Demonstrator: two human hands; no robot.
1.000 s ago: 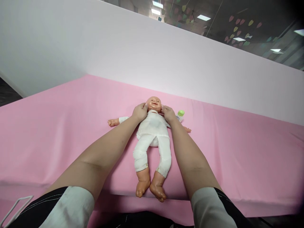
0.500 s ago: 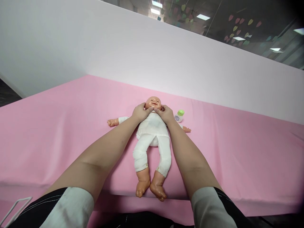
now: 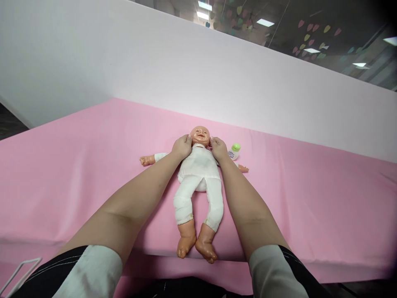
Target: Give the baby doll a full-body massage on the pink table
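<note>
A baby doll [image 3: 200, 163] with a white cloth body lies on its back, its feet toward me and its arms spread out. My left hand [image 3: 182, 145] is at the left side of the doll's head [image 3: 200, 135], thumb by the cheek and fingers curled near the ear. On the opposite side, my right hand [image 3: 218, 147] pinches in the same way by the ear. Both hands touch the head at its edges; the fingertips underneath are hidden. A small bottle [image 3: 233, 153] with a green cap lies just right of my right hand.
Pink sheeting [image 3: 93, 174] covers the table under the doll. Behind it rises a white wall panel [image 3: 198, 74], with a window [image 3: 279, 29] bearing heart stickers above. A white wire frame [image 3: 21, 271] shows at the lower left.
Both thumbs have moved outward, from below the doll's chin to the sides of its face near the ears. The doll's neck now shows. Doll and bottle stay in place.
</note>
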